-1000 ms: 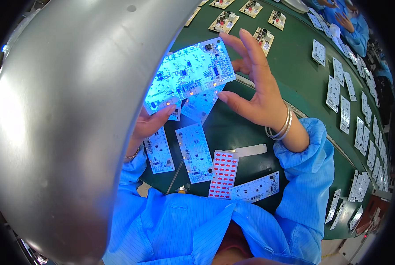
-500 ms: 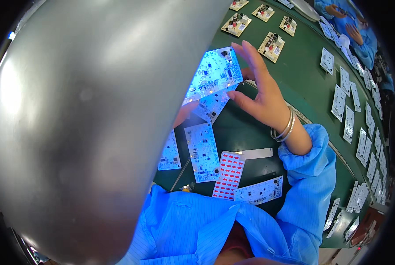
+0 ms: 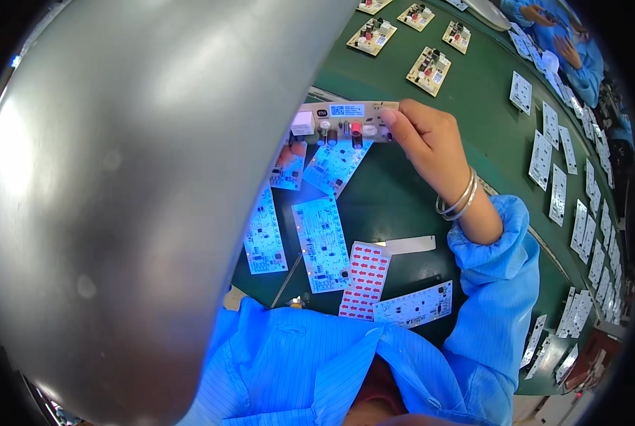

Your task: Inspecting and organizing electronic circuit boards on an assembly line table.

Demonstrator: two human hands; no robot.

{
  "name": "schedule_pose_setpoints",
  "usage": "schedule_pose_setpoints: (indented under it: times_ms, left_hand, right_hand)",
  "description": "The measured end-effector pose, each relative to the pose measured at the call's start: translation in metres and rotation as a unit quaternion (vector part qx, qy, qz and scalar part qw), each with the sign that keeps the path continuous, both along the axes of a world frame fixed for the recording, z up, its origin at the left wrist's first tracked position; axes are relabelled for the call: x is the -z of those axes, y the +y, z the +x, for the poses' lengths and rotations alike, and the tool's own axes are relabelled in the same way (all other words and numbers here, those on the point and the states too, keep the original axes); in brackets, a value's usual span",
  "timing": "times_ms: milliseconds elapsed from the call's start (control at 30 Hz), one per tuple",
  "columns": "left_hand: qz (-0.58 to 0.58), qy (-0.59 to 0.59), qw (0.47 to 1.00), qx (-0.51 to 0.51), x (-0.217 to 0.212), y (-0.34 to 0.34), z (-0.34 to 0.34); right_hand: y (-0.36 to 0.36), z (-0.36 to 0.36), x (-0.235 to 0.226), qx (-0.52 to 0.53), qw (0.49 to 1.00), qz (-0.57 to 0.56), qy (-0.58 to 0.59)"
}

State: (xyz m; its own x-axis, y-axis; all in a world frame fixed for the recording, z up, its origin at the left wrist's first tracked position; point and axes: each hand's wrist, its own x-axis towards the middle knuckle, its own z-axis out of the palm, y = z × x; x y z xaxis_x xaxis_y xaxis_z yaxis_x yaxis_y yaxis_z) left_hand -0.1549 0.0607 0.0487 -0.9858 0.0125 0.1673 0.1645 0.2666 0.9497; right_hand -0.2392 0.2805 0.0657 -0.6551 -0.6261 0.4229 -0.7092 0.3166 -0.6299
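Observation:
My right hand (image 3: 424, 135) pinches the right end of a circuit board (image 3: 347, 111), thumb on its face. The board is tilted up, showing a label, a white block and red and dark cylindrical parts. Only fingertips of my left hand (image 3: 290, 153) show, below the board's left end; the metal hood hides the rest, so its grip is unclear. Beneath the held board lie a blue-lit circuit board (image 3: 335, 167) and another one (image 3: 289, 176) by my left fingertips. Closer to me are a third blue-lit board (image 3: 322, 245) and one partly behind the hood (image 3: 265, 234).
A large metal hood (image 3: 140, 199) blocks the left side. Near my chest lie a sheet of red arrow stickers (image 3: 365, 280), a white strip (image 3: 411, 245) and a white board (image 3: 415, 304). Several beige boards (image 3: 429, 71) stand far; rows of white boards (image 3: 541, 160) line the right. A co-worker (image 3: 576, 57) sits far right.
A white, blue-lit board face showed between my hands; now a board's component side shows there, tilted up. My right hand went from spread fingers to a pinch on its right end.

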Motion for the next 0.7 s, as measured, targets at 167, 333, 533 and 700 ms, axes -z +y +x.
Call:
schedule_pose_setpoints:
  times_ms: [167,333,533,700]
  left_hand:
    - [0.33,-0.163,0.914,0.171,-0.002,-0.005,0.007]
    - [0.383,-0.196,0.893,0.133,-0.005,-0.001,0.01]
    - [0.429,-0.153,0.868,0.2,-0.004,-0.001,0.011]
    - [0.409,-0.131,0.884,0.183,-0.003,-0.008,0.006]
  right_hand:
    - [-0.008,0.001,-0.008,-0.033,0.95,-0.077,-0.3]
    - [-0.006,-0.007,0.0,-0.099,0.889,-0.185,-0.407]
    - [0.001,-0.005,-0.006,-0.171,0.783,-0.203,-0.563]
    - [0.027,-0.019,-0.002,-0.108,0.728,-0.301,-0.607]
